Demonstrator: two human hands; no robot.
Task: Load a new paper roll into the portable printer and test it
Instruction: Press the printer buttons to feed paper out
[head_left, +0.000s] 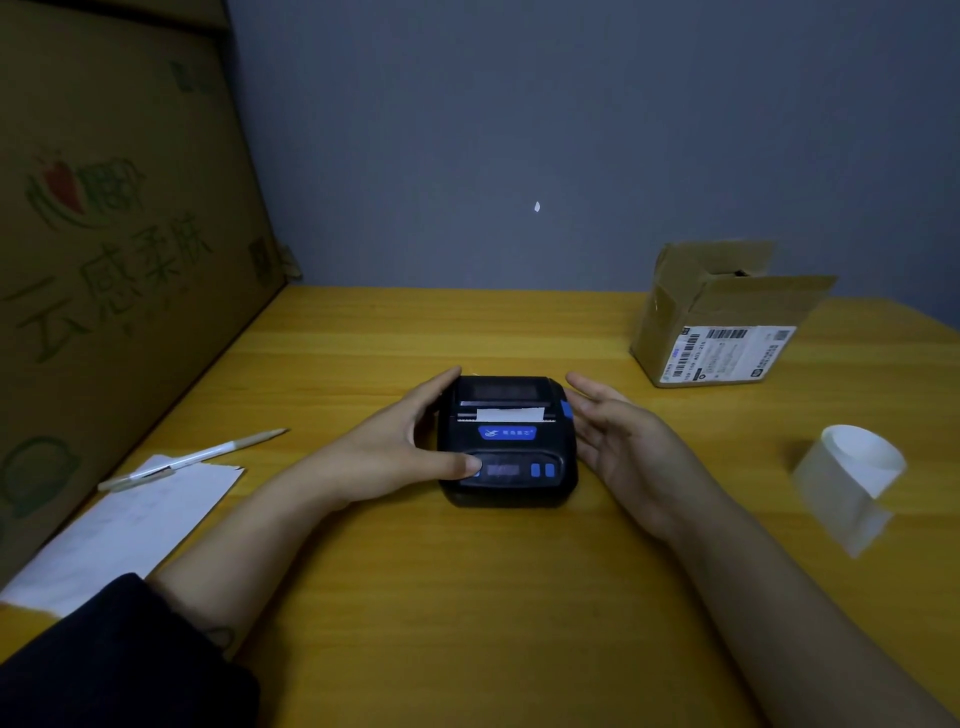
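Note:
A small black portable printer (511, 441) with blue buttons lies flat at the middle of the yellow wooden table (467, 597). Its lid is closed, and a short white strip of paper (510, 414) sticks out of the slot. My left hand (400, 452) wraps the printer's left side, fingers along the far edge, thumb pressing the left end of the front button panel. My right hand (618, 441) is open, palm turned toward the printer's right side, fingertips close to the blue side latch; whether they touch is unclear.
An open cardboard shipping box (722, 322) with a label stands at the back right. A curled loose white paper strip (852, 478) lies at the right. A pen (197, 457) rests on a white sheet (130, 525) at the left, beside a large printed carton (114, 249).

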